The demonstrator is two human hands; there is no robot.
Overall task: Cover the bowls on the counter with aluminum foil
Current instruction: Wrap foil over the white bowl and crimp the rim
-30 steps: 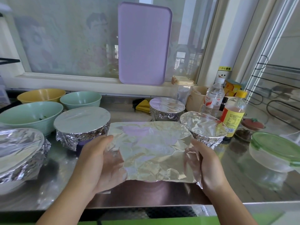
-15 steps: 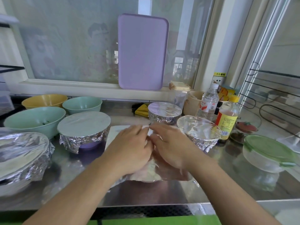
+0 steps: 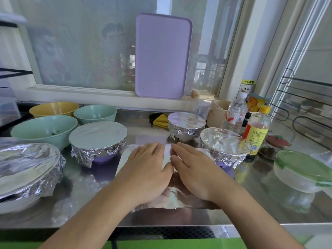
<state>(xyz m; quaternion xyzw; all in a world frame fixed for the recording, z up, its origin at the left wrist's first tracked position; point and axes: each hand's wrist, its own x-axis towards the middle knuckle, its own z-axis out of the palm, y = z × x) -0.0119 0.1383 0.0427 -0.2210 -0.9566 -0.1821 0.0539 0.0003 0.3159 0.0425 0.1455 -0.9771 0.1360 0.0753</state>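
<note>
Writing: a yellow sticker [image 3: 248, 81] on the wall, upper right of the frame, carries dark characters too small to read. The clear water bottle [image 3: 234, 115] has a red-and-white label, text illegible. The sauce bottle [image 3: 257, 133] beside it has a yellow cap and a yellow label, print unreadable.

Surface and room: a stainless-steel worktop [image 3: 251, 203], reflective, below a frosted window. A lilac cutting board [image 3: 162, 55] leans upright on the sill, centre top.

Task items: a foil sheet [image 3: 125, 155] lies flat on the worktop, centre frame. The left hand [image 3: 147, 169] and right hand [image 3: 193, 170] rest palm-down on it side by side, fingers straight and close together, gripping nothing. Four foil-covered bowls: a large one [image 3: 28, 168] at left edge, partly cut off; a purple one [image 3: 98, 141] left of the sheet; a small one [image 3: 186, 125] behind the sheet; one [image 3: 224, 145] just right of the right hand. Three uncovered bowls at centre left: a large green bowl [image 3: 45, 129], a small green bowl [image 3: 95, 114], a yellow bowl [image 3: 53, 108].

Other: a clear container with a green lid [image 3: 303, 169], lower right. A yellow cloth [image 3: 160, 121] behind the small covered bowl, partly hidden. A wire rack [image 3: 305, 112] at right edge, cut off.
</note>
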